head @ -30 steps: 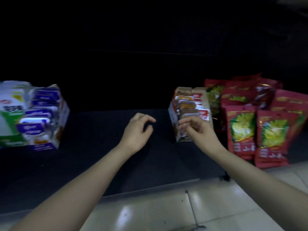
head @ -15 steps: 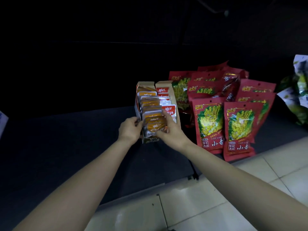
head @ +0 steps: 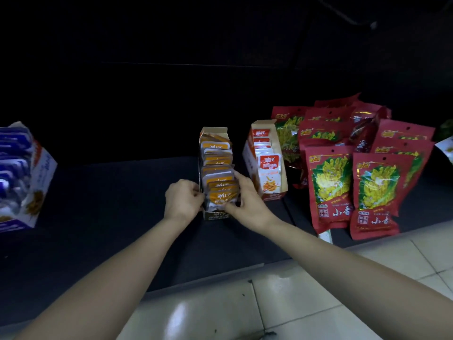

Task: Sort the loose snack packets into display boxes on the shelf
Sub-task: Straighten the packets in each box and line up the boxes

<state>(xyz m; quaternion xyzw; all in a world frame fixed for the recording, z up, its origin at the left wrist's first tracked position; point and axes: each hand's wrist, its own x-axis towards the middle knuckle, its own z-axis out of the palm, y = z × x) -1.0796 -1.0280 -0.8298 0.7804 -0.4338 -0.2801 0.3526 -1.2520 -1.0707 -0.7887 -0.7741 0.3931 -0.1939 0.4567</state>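
Two bare hands grip the front end of a narrow open cardboard display box [head: 212,131] on the dark shelf [head: 110,217]. The box is packed front to back with small orange foil packets [head: 219,179]. The left hand [head: 183,200] has its fingers curled against the box's left front corner. The right hand [head: 247,200] has thumb and fingers clamped on the right edge of the foremost packets, which lean and bulge past the box wall.

This looks like the tidying step of the sort, with the box being shifted and its row squared. The next move probably calls for pressing the front packets back upright between the walls, then letting go without tipping the light box.

Half a second ago this box stood touching the second cardboard box of red-and-white packets [head: 267,175]. Now it sits to that box's left, with a strip of bare shelf between them. The red-and-white box has stayed against the large red bags with a yellow picture [head: 331,185]. A second ago both hands hung free in front of the boxes. A box of blue packets [head: 36,177] is back in view at the left edge.
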